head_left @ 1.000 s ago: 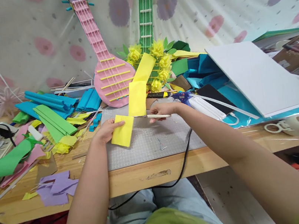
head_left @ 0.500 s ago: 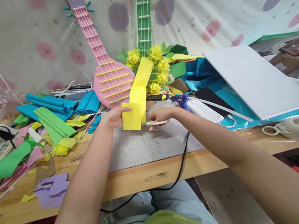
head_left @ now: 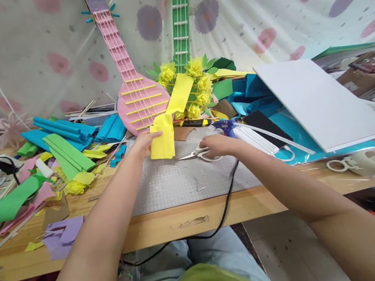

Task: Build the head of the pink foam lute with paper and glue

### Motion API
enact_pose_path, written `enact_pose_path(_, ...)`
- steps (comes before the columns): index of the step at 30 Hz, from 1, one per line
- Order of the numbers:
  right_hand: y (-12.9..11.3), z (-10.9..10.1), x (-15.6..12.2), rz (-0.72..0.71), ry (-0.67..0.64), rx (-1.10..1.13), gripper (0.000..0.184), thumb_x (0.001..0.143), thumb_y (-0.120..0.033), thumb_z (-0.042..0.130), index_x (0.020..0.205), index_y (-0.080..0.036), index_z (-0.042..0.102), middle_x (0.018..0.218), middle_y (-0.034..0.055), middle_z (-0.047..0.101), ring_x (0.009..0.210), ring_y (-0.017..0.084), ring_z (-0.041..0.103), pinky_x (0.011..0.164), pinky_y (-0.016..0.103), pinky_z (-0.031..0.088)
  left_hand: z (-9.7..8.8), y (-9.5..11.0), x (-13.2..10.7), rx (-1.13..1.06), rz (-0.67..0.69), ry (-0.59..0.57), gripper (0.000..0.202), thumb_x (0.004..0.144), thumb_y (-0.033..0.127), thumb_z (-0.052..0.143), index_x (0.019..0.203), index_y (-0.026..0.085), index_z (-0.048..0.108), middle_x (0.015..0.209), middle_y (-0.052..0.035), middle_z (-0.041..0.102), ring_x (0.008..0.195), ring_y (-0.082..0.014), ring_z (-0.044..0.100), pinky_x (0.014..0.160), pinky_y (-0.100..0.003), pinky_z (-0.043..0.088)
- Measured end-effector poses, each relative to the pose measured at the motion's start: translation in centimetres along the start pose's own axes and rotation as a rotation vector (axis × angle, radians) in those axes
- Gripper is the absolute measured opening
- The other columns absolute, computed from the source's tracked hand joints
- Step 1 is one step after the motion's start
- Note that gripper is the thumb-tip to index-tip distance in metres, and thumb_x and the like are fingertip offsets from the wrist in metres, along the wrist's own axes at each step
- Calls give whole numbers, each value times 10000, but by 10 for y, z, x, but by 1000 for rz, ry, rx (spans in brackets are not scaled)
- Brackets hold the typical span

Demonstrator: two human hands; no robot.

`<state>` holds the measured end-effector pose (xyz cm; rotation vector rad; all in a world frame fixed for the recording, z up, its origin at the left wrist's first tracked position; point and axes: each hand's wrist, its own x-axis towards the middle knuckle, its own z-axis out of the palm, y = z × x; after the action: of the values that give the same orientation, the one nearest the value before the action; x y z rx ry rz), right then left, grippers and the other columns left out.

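My left hand (head_left: 148,142) pinches the left edge of a yellow crepe paper strip (head_left: 162,144). The strip is folded over at its near end, and its long tail reaches up and right toward the yellow paper flowers (head_left: 196,85). To the right, my right hand (head_left: 217,145) has its fingers on the white handle of a pair of scissors (head_left: 196,152). The scissors are low over the grey cutting mat (head_left: 166,188), blades slightly apart and pointing left, clear of the paper. The hand partly hides the handle.
A pink paper lute (head_left: 143,102) and a green paper instrument neck (head_left: 180,24) stand behind. Right lie a glue gun (head_left: 227,127), a phone (head_left: 266,125) and a white board (head_left: 322,101). A utility knife (head_left: 196,122) is behind the mat; green paper (head_left: 69,153) scraps lie left.
My right hand has moved right with the scissors, away from the paper, and their blades now show. The yellow strip's near end has shifted slightly left and folded together.
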<state>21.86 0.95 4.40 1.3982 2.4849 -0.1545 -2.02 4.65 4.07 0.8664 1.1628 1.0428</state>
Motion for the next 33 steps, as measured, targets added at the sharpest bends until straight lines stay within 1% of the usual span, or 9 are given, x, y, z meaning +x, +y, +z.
enact_pose_path(3,-4,-6,-4,140,47,12,224,714,-186,608,915,-101,661,1005,197,648,962,319,601,751,359,434,-2,1,-2,3,0,-20,172,677,93,665,847,115,652,886,-113,714,878,-248,672,871,-403,516)
enact_pose_path(5,-11,-8,-1,213,218,177,208,745,-237,613,911,-116,652,1009,186,652,987,321,596,798,391,442,-1,-1,-4,8,1,-18,155,703,96,640,855,123,651,884,-105,715,859,-237,676,853,-402,524)
enact_pose_path(8,-30,-3,15,204,497,756,332,762,-395,624,1000,-167,584,1023,122,653,953,233,617,828,363,470,4,-5,-7,15,0,-8,139,706,109,648,844,124,653,869,-101,717,822,-224,681,817,-376,537)
enact_pose_path(11,-52,9,37,193,455,1450,343,754,-362,644,1002,-175,500,942,93,661,798,174,652,725,338,529,11,-11,-8,27,-6,10,138,708,122,656,846,116,654,863,-109,716,794,-225,683,777,-367,548)
enact_pose_path(14,-65,19,50,227,397,1796,238,714,-188,685,818,-180,471,782,33,660,670,137,642,663,312,546,15,-17,-9,37,-13,21,186,705,158,677,884,114,652,879,-116,714,816,-238,681,769,-372,551)
enact_pose_path(17,-65,26,52,278,411,1863,212,710,-98,659,721,-176,462,650,-15,624,605,108,620,607,258,538,16,-23,-11,40,17,-6,300,691,202,708,977,141,639,938,-106,708,864,-236,674,789,-363,547)
enact_pose_path(21,-61,31,48,304,440,1898,175,736,-80,619,733,-172,470,648,-22,620,608,95,617,577,221,530,15,-27,-14,-13,-6,-78,416,696,192,709,1095,154,598,1003,-119,693,886,-238,672,813,-371,542)
enact_pose_path(25,-63,33,45,336,432,1870,161,781,-95,564,762,-187,434,679,-23,613,613,96,617,554,215,520,13,-31,-16,-25,-150,-135,288,752,137,639,1036,91,632,956,-156,699,887,-247,673,839,-371,534)
enact_pose_path(33,-61,33,40,280,346,1823,180,785,-103,557,816,-203,410,777,-10,611,676,102,620,651,265,535,14,-33,-17,32,-223,-80,213,799,158,592,986,76,653,908,-155,707,814,-219,687,813,-326,538)
